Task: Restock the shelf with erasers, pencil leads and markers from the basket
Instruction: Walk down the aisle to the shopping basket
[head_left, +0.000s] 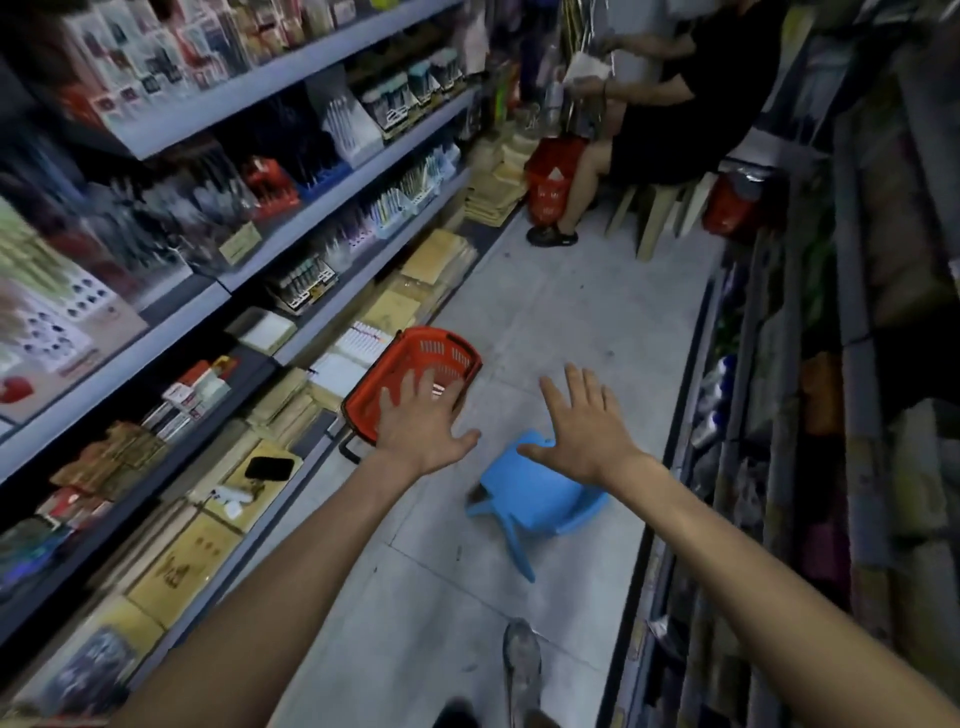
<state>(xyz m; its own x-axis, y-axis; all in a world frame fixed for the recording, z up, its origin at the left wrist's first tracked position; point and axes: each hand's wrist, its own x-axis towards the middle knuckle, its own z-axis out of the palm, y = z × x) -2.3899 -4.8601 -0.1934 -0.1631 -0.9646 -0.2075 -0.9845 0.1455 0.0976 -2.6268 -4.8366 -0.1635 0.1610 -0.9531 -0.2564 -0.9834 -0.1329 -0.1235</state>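
Pre-pick, I'd say: left hand (421, 423) and right hand (584, 434) empty, fingers splayed wide, red plastic mesh basket (447, 345) on floor beside grey metal shelf (322, 208); next, reach in and grab stock.

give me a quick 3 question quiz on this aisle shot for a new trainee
1. Multiple choice: where is the nearest red basket? A) on the top shelf B) low down, on the floor by the shelving C) hung on a hook
2. True or false: the left hand and the right hand each grip an item.
3. Fill in: the plastic stool below the right hand is ____ in colour.

Key: 1 B; 2 false, both hands are spread and hold nothing; 3 blue.
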